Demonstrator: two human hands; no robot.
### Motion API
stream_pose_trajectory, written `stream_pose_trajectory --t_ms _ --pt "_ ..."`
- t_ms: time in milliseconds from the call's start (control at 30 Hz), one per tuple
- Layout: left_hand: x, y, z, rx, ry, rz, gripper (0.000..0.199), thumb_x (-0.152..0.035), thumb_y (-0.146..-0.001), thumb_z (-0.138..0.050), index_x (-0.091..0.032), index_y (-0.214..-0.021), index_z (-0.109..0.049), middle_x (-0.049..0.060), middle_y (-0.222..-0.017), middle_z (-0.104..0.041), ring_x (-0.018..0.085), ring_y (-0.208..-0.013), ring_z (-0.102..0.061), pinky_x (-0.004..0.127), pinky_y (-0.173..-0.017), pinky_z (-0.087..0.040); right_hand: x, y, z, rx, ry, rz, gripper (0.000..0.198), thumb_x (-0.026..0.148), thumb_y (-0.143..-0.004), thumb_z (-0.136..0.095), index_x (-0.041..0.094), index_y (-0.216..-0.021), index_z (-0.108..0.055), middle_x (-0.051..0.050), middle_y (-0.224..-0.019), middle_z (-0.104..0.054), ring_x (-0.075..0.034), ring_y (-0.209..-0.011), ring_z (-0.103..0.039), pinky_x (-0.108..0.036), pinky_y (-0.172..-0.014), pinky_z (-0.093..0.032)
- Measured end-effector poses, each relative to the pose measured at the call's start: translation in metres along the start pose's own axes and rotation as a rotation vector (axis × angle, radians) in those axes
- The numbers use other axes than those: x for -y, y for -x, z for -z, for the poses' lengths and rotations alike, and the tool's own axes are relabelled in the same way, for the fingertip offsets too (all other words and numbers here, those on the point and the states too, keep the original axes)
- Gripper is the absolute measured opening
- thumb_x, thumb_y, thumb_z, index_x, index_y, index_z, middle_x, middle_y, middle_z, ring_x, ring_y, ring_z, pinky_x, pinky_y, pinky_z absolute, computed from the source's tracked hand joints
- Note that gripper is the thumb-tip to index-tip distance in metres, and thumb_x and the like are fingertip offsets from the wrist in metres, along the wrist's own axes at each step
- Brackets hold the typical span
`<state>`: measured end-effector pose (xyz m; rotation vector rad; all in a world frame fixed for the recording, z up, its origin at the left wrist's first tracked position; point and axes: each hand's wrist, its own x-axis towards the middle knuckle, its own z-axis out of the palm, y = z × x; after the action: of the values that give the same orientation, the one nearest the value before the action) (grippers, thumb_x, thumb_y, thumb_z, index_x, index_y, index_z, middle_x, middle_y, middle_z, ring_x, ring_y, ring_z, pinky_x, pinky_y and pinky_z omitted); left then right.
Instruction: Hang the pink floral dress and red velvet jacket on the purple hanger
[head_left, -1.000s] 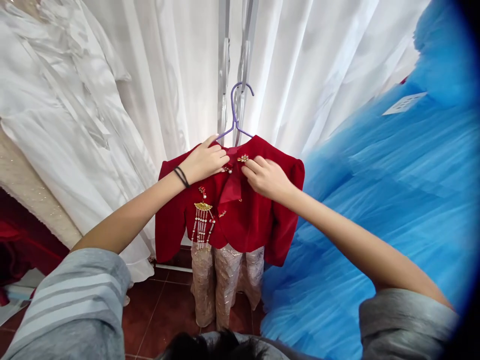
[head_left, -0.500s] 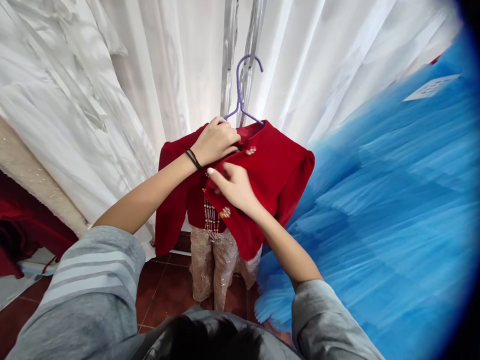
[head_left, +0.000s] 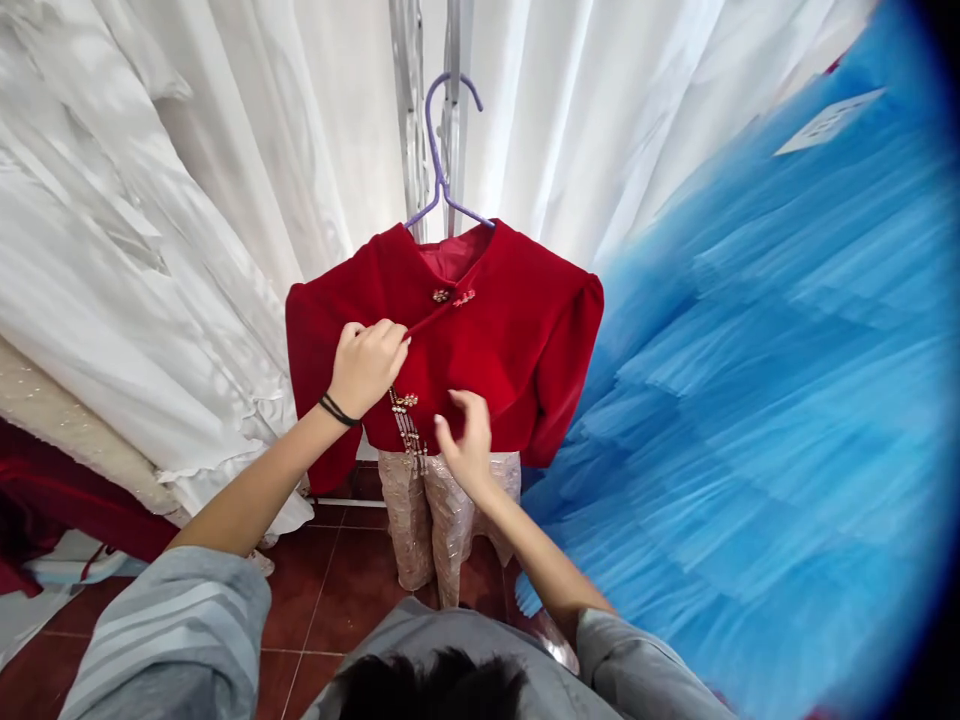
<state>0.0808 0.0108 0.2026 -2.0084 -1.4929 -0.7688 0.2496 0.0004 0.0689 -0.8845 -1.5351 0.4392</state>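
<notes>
A red velvet jacket (head_left: 517, 340) hangs from a purple hanger (head_left: 433, 140). Its collar is joined by an ornate frog clasp (head_left: 441, 296). My left hand (head_left: 369, 365), with black bands at the wrist, has its fingers curled on the jacket's front edge below the collar. Lower down, my right hand (head_left: 471, 440) is in front of the jacket, thumb and fingers apart with nothing between them. A second clasp (head_left: 405, 400) and a beaded tassel (head_left: 409, 435) show between the hands. Below the hem hangs a pale, shiny patterned garment (head_left: 450, 530).
White drapery (head_left: 330, 110) and metal poles (head_left: 409, 100) stand behind. Blue layered tulle (head_left: 750, 400) fills the right side. White garments (head_left: 150, 330) and dark red cloth (head_left: 75, 490) are at left. The floor has reddish-brown tiles (head_left: 360, 580).
My left hand has come down from the collar to the front edge. My right hand has moved lower. The loose front panel now lies closed, and the collar clasp sits together.
</notes>
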Motion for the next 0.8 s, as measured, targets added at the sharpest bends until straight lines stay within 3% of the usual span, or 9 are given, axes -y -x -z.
stream_pose_trajectory --t_ms 67,133,200,300,467,600,800 --pt "0.005 -0.003 0.007 0.012 0.094 0.055 0.030 -0.030 -0.097 -0.042 -0.018 -0.094 -0.069 0.009 -0.086 -0.071 0.024 -0.076 -0.064 0.038 -0.080 -0.044 -0.034 0.031 0.015 -0.379 0.096 -0.242 0.034 0.043 -0.084 -0.057 0.019 -0.107 -0.050 -0.014 -0.114 -0.055 -0.025 -0.111 -0.053 -0.046 -0.106 -0.042" --pt "0.006 -0.010 0.018 -0.007 0.238 0.122 0.027 -0.034 -0.096 -0.046 -0.020 -0.096 -0.069 0.006 -0.083 -0.071 0.021 -0.073 -0.064 0.034 -0.075 -0.046 -0.068 0.046 0.027 -0.545 0.011 -0.532 0.042 0.047 -0.076 -0.063 0.020 -0.105 -0.048 -0.013 -0.115 -0.053 -0.023 -0.109 -0.051 -0.043 -0.106 -0.041" --pt "0.005 -0.017 0.027 -0.022 0.368 0.157 0.026 -0.036 -0.094 -0.049 -0.020 -0.095 -0.069 0.004 -0.082 -0.072 0.019 -0.072 -0.064 0.029 -0.069 -0.046 -0.094 0.046 0.034 -0.451 -0.186 -0.742 0.045 0.047 -0.068 -0.069 0.019 -0.100 -0.051 -0.010 -0.105 -0.059 -0.020 -0.098 -0.055 -0.038 -0.097 -0.047" --pt "0.003 -0.024 0.036 -0.078 0.462 0.144 0.026 -0.037 -0.093 -0.051 -0.018 -0.088 -0.069 0.003 -0.083 -0.072 0.017 -0.072 -0.063 0.027 -0.067 -0.046 -0.113 0.034 0.039 -0.265 -0.390 -0.830 0.040 0.046 -0.063 -0.074 0.018 -0.083 -0.054 -0.003 -0.073 -0.061 -0.016 -0.072 -0.058 -0.030 -0.073 -0.052" --pt "0.002 -0.024 0.042 -0.135 0.503 0.105 0.030 -0.041 -0.092 -0.052 -0.018 -0.088 -0.071 0.003 -0.087 -0.074 0.016 -0.074 -0.064 0.026 -0.068 -0.048 -0.123 0.027 0.052 -0.339 -0.455 -0.936 0.051 0.058 -0.062 -0.075 0.019 -0.079 -0.048 0.005 -0.061 -0.053 -0.010 -0.053 -0.054 -0.025 -0.053 -0.048" --pt "0.007 -0.019 0.041 -0.108 0.508 0.115 0.030 -0.041 -0.092 -0.053 -0.018 -0.085 -0.071 0.003 -0.082 -0.073 0.016 -0.070 -0.063 0.026 -0.064 -0.046 -0.131 0.030 0.064 -0.246 -0.565 -1.009 0.057 0.064 -0.058 -0.078 0.019 -0.072 -0.046 0.005 -0.059 -0.049 -0.010 -0.050 -0.053 -0.023 -0.046 -0.045" --pt "0.016 -0.027 0.018 -0.087 0.234 0.200 0.033 -0.041 -0.095 -0.049 -0.021 -0.089 -0.073 0.005 -0.074 -0.072 0.021 -0.069 -0.066 0.030 -0.064 -0.042 -0.140 0.046 0.069 -0.257 -0.504 -0.974 0.054 0.057 -0.052 -0.080 0.020 -0.069 -0.045 0.006 -0.052 -0.046 -0.008 -0.046 -0.045 -0.022 -0.044 -0.041"
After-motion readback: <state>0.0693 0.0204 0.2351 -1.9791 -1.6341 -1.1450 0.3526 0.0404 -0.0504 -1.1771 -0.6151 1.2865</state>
